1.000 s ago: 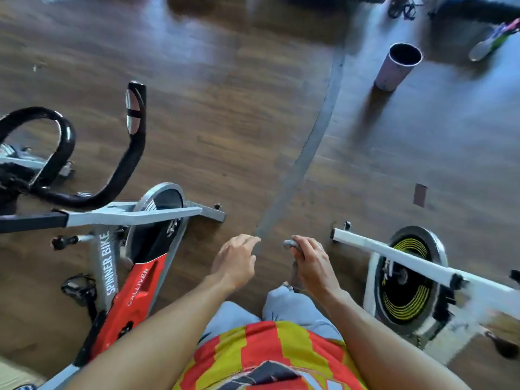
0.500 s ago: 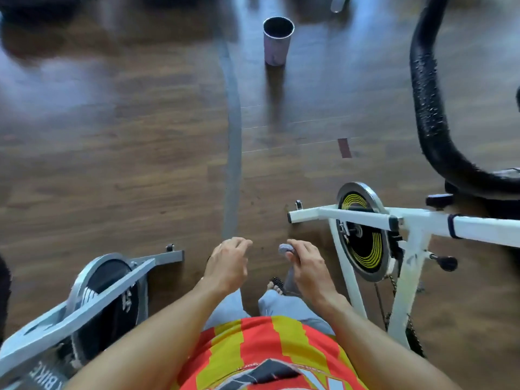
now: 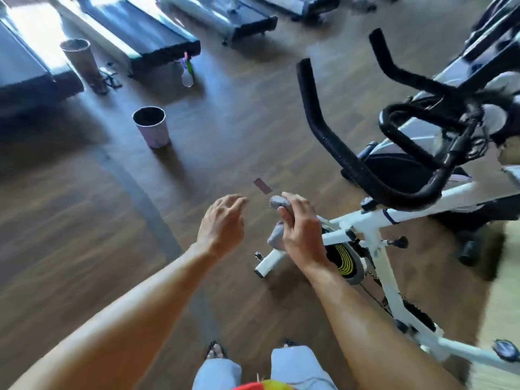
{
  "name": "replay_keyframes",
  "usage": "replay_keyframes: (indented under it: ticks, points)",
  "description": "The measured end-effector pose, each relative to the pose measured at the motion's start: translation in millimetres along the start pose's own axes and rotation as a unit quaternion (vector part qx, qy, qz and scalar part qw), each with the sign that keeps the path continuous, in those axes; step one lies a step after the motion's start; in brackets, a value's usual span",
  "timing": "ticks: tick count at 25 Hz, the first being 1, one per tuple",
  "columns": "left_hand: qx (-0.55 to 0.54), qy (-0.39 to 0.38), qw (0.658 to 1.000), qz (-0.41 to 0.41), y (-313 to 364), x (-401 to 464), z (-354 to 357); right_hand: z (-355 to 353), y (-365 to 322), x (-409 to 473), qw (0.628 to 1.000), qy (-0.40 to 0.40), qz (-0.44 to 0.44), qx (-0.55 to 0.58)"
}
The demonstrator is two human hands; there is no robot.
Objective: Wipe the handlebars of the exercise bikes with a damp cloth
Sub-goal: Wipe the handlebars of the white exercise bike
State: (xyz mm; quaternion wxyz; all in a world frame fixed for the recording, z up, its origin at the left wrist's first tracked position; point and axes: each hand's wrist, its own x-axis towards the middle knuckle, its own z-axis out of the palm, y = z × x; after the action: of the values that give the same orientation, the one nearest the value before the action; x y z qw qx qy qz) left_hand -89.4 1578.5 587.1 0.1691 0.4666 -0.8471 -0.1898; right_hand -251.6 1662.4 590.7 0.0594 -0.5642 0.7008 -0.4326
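r hand (image 3: 302, 229) fingers curl round wadded grey cloth (image 3: 279, 203); l hand (image 3: 222, 222) loose, empty, nr foam-padded black handlebars (image 3: 332, 136).

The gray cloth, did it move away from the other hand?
No. The gray cloth stays gripped in the right hand, about as near the left hand; the camera swung, not the cloth.

Both bare arms reached forward; the left hand (image 3: 222, 220) hung loose-fingered and held nothing, while the right hand (image 3: 302, 232) gripped a cloth (image 3: 278, 202).

Glossy wood floor (image 3: 84, 220); matt foam-padded handlebars (image 3: 323, 130).
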Motion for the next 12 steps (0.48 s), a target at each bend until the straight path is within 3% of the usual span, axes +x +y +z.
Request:
replay_keyframes:
  ticks: [4,8,12]
  points:
    - [-0.014,0.078,0.993,0.084,16.7,58.6,-52.2,-14.4,-36.3,59.6,0.988,0.15,-0.034,-0.025]
    - [0.009,0.12,0.976,0.179,56.5,118.7,-91.0,-36.7,-55.4,126.1,0.957,0.289,0.007,-0.029]
    - [0.049,0.104,0.97,0.216,84.8,158.9,-107.1,-42.5,-49.1,182.4,0.937,0.332,0.092,-0.057]
